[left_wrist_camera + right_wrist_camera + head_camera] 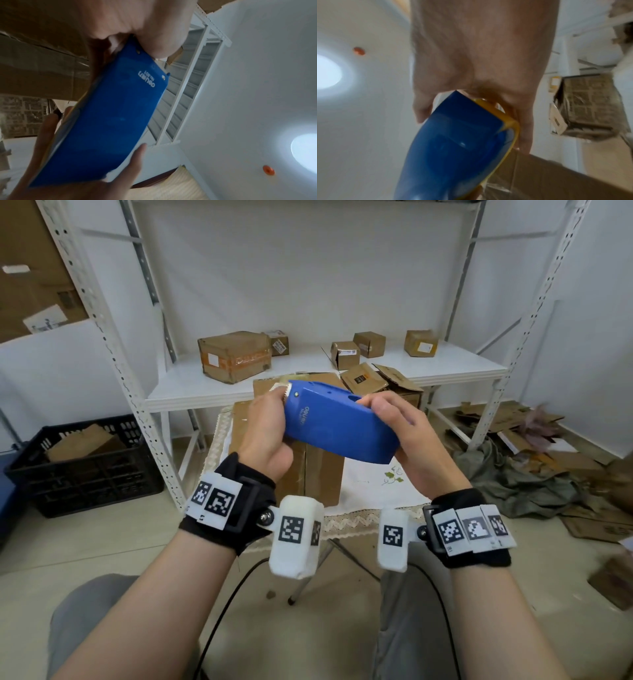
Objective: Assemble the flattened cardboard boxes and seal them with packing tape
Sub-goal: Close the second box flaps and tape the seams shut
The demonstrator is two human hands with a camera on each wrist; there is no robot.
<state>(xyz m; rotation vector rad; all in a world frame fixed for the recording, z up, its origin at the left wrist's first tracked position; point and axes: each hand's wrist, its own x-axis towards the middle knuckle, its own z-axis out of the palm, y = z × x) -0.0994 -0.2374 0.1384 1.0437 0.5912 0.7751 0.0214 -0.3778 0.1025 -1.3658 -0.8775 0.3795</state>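
Both hands grip a blue tape dispenser [337, 422], left hand [265, 433] at its toothed end, right hand [411, 436] at its rear, above a cardboard box [322, 474].

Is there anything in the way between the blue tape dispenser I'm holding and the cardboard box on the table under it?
Nothing visible. Both the left hand and the right hand grip the blue tape dispenser in open air above the cardboard box.

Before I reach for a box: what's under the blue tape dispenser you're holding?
Under the blue tape dispenser, held by left hand and right hand, a cardboard box lies on a white cloth. The dispenser and hands cover much of the box top.
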